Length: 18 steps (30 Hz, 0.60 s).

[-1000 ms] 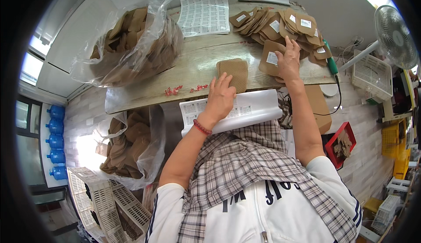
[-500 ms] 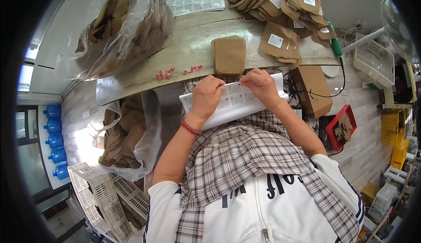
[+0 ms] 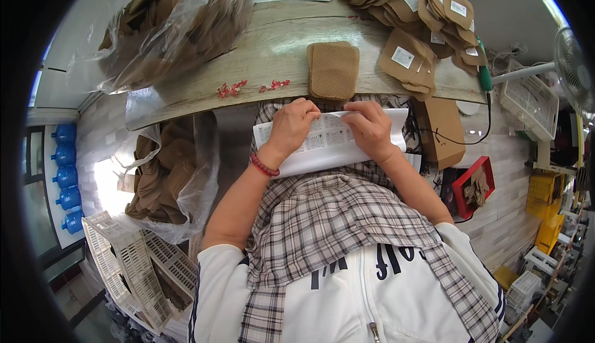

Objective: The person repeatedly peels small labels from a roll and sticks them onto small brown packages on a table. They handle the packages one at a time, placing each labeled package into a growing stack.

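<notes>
While the white label sheet (image 3: 334,145) lies across the lap with its long axis running left to right, just below the table (image 3: 279,52) edge, both hands pinch its upper margin. Left hand (image 3: 291,126) and right hand (image 3: 370,129) each close fingertips on it (the brown pad (image 3: 333,70) lies untouched just beyond).
</notes>
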Available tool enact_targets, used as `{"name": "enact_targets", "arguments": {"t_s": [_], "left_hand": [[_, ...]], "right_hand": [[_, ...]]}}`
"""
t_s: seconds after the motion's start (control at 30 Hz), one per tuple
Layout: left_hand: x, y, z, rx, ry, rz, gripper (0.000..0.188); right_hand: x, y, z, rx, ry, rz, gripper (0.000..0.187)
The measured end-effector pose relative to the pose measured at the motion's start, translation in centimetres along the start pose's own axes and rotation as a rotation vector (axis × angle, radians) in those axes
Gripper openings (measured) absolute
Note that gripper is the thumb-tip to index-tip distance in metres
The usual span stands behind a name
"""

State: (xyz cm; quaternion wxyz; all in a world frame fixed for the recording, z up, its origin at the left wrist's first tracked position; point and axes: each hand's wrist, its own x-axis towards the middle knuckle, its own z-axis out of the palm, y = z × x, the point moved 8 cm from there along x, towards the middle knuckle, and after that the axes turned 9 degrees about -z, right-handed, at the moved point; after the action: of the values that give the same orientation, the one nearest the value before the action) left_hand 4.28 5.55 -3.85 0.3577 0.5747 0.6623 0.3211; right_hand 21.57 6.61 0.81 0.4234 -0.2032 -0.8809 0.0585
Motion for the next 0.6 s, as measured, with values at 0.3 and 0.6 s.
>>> {"name": "enact_targets", "arguments": {"t_s": [0.3, 0.6], "left_hand": [[0.3, 1.3, -0.3, 0.136, 0.051, 0.112, 0.011], [-0.5, 6.4, -1.2, 0.342, 0.149, 0.492, 0.005]], "right_hand": [[-2.8, 3.6, 0.8, 0.941, 0.265, 0.695, 0.005], [2.2, 11.0, 3.4, 0.817, 0.259, 0.99, 0.009]]}}
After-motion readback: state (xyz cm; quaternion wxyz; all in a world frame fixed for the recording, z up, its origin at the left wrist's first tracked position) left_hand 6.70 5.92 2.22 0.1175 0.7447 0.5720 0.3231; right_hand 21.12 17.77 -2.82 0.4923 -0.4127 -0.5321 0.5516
